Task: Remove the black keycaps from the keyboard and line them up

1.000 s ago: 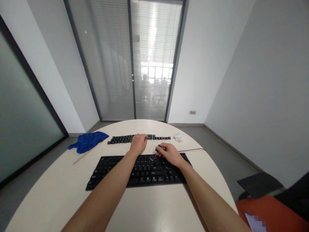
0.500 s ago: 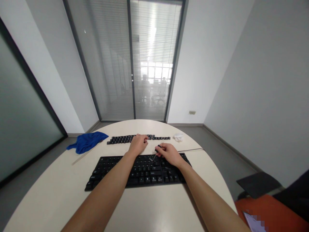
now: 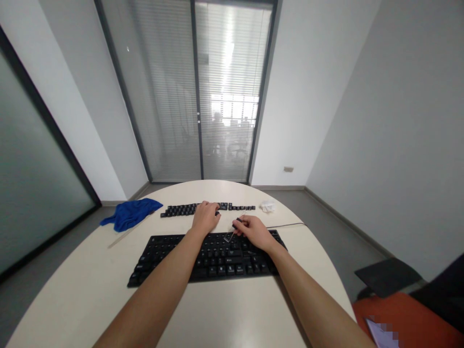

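Note:
A black keyboard lies on the round cream table in front of me. Beyond it, loose black keycaps sit in rows. My left hand rests curled on those keycaps at the row's middle, fingers bent down over them; whether it grips one is hidden. My right hand is closed on a thin wire keycap puller with a black handle, its metal tip over the keyboard's top rows.
A blue cloth lies at the table's left back. A crumpled white tissue sits at the right back. The keyboard cable runs off to the right. An orange seat stands by the table's right side.
My left hand has shifted slightly left and curled lower onto the loose keycaps. My right hand with the puller has stayed in place.

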Motion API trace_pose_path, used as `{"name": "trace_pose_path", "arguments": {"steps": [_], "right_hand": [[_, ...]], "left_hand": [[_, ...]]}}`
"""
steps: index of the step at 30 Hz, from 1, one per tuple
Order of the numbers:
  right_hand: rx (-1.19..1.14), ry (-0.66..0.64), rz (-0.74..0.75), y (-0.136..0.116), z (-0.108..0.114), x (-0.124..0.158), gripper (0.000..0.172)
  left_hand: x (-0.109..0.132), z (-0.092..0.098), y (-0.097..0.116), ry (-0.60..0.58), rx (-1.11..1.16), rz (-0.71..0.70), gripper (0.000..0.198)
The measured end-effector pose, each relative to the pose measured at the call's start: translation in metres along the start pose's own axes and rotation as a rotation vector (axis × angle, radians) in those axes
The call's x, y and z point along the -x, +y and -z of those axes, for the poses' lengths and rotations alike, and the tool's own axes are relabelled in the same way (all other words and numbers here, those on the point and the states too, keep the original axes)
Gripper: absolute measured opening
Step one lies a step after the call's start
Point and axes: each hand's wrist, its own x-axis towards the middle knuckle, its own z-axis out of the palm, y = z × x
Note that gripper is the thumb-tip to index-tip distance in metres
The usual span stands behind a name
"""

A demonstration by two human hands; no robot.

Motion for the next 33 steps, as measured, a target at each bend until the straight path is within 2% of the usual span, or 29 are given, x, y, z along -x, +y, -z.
{"name": "trace_pose_path", "arguments": {"steps": [5, 13, 26, 33], "right_hand": [[-0.004, 0.003, -0.002, -0.0004, 0.0004, 0.0003, 0.038], [-0.008, -0.001, -0.009, 0.0004, 0.0001, 0.0001, 0.039], [0.007, 0.003, 0.002, 0.0005, -0.0004, 0.0000, 0.038], [-0.011, -0.002, -0.003, -0.0021, -0.0001, 0.0004, 0.037]], "left_hand": [[0.0005, -0.0013, -0.0030, 0.010, 0.023, -0.007, 0.024], [0.0003, -0.0011, -0.0047, -0.041, 0.065, -0.004, 0.025], [-0.0022, 0.0006, -0.0033, -0.075, 0.079, -0.127, 0.014], [-0.0011, -0.0039, -0.0049, -0.079, 0.126, -0.191, 0.014]]}}
